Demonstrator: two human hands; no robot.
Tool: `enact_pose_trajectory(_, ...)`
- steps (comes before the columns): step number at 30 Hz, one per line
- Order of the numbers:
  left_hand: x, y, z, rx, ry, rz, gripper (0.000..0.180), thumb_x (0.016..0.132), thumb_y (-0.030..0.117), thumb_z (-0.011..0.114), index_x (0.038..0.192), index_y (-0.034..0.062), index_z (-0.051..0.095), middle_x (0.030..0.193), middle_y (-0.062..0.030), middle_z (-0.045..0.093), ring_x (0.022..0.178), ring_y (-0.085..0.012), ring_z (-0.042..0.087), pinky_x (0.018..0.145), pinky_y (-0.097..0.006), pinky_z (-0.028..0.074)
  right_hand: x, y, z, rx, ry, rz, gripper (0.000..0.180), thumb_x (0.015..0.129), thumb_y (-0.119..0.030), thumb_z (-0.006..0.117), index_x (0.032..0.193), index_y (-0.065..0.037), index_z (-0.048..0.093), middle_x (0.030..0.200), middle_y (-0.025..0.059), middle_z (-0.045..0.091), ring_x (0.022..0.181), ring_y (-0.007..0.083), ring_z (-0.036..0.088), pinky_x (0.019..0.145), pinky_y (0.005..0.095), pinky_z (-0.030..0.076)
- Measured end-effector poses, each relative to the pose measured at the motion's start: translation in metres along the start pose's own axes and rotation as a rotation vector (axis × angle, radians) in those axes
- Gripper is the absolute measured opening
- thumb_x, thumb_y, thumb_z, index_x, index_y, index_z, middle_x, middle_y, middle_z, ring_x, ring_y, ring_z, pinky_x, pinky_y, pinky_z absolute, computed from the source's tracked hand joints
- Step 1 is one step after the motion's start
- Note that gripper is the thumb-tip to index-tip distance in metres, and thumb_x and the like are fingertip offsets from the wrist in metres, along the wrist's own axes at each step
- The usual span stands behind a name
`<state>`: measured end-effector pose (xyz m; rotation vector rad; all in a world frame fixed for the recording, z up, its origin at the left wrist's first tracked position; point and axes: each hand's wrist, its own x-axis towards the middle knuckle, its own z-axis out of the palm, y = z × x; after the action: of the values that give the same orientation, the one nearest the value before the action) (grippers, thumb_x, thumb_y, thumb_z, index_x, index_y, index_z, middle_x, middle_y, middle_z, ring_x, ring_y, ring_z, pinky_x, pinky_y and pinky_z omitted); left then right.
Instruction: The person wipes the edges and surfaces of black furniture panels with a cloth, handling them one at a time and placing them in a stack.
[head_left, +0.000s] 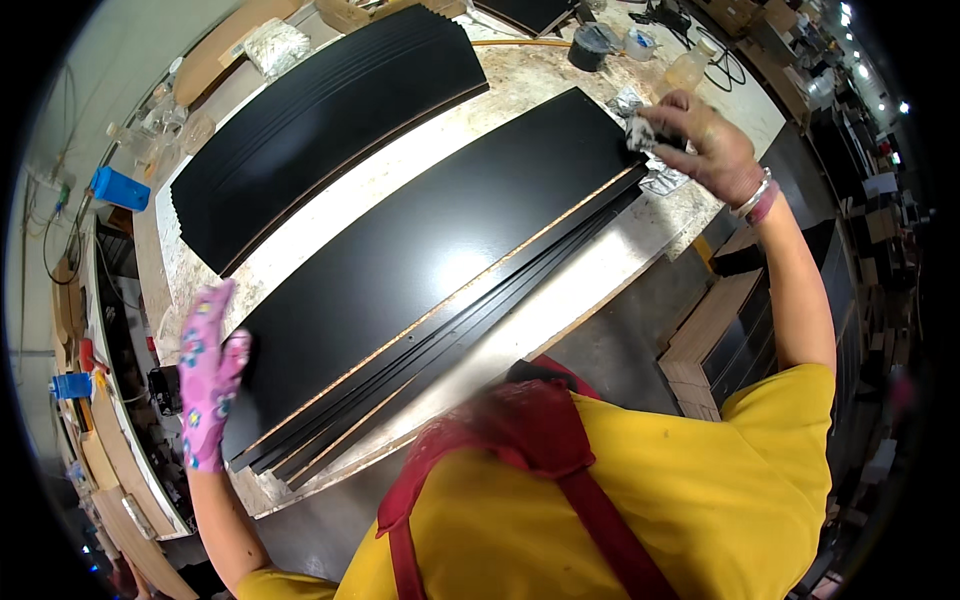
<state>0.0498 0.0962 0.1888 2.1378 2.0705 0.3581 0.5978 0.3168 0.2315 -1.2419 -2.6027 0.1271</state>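
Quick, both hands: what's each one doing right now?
Left hand: gloved, open, fingers flat against the end of the black panel.
Right hand: bare, closed on a crumpled rag at the panel's far end.

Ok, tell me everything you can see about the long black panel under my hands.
The long flat black panel tops a staggered stack of similar boards on the worn workbench. Its face is smooth and matte; the near edge shows a pale raw core. The pink-gloved left hand rests at one end, the bare right hand presses a crumpled rag on the other.
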Motion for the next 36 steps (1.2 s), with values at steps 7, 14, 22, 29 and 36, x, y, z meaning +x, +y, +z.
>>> enact_pose_trajectory(7, 0.015, 0.002, 0.014, -0.027, -0.084, -0.121, 0.036, 0.098, 0.027, 0.047, 0.117, 0.0012, 0.063, 0.114, -0.0197, 0.064, 0.109, -0.0367, 0.059, 0.097, -0.04, 0.043, 0.0, -0.029, 0.016, -0.236, 0.089, -0.412, 0.036, 0.073, -0.012, 0.072, 0.106, -0.005, 0.062, 0.096, 0.013, 0.059, 0.086, 0.0309, 0.06, 0.074, 0.0413, 0.051)
enact_pose_trajectory(14, 0.012, 0.007, 0.004, -0.108, -0.095, -0.153, 0.035, 0.098, 0.031, 0.051, 0.112, 0.0016, 0.065, 0.113, -0.0188, 0.065, 0.109, -0.035, 0.059, 0.096, -0.039, 0.044, 0.038, -0.146, 0.057, -0.133, 0.047, -0.647, 0.033, 0.073, -0.013, 0.067, 0.105, -0.006, 0.06, 0.091, 0.0094, 0.057, 0.085, 0.0279, 0.059, 0.076, 0.0393, 0.048)
enact_pose_trajectory(22, 0.001, -0.018, -0.015, -0.179, -0.212, -0.435, 0.04, 0.092, 0.046, 0.059, 0.11, 0.0117, 0.069, 0.081, -0.0098, 0.068, 0.071, -0.0204, 0.065, 0.073, -0.033, 0.051, 0.03, -0.167, 0.055, -0.3, -0.025, -0.649, 0.057, 0.062, -0.008, 0.075, 0.117, -0.005, 0.06, 0.098, 0.011, 0.054, 0.089, 0.0307, 0.056, 0.076, 0.0413, 0.049)
enact_pose_trajectory(29, -0.008, -0.062, 0.006, -0.33, -0.099, -0.272, 0.048, 0.088, 0.054, 0.062, 0.105, 0.0096, 0.069, 0.075, -0.0085, 0.066, 0.066, -0.0162, 0.061, 0.066, -0.031, 0.049, 0.074, -0.356, 0.112, -0.002, 0.082, -0.902, 0.019, 0.076, -0.011, 0.065, 0.092, -0.002, 0.059, 0.081, 0.0133, 0.057, 0.075, 0.0299, 0.059, 0.067, 0.0416, 0.05)
enact_pose_trajectory(36, -0.004, -0.052, -0.022, -0.452, -0.243, -0.247, 0.057, 0.086, 0.058, 0.062, 0.106, 0.0047, 0.069, 0.092, -0.0108, 0.069, 0.09, -0.0216, 0.062, 0.083, -0.034, 0.047, 0.093, -0.498, 0.158, 0.143, 0.215, -1.025, 0.016, 0.085, -0.014, 0.058, 0.087, 0.002, 0.058, 0.071, 0.0177, 0.061, 0.067, 0.0329, 0.061, 0.066, 0.0419, 0.049)
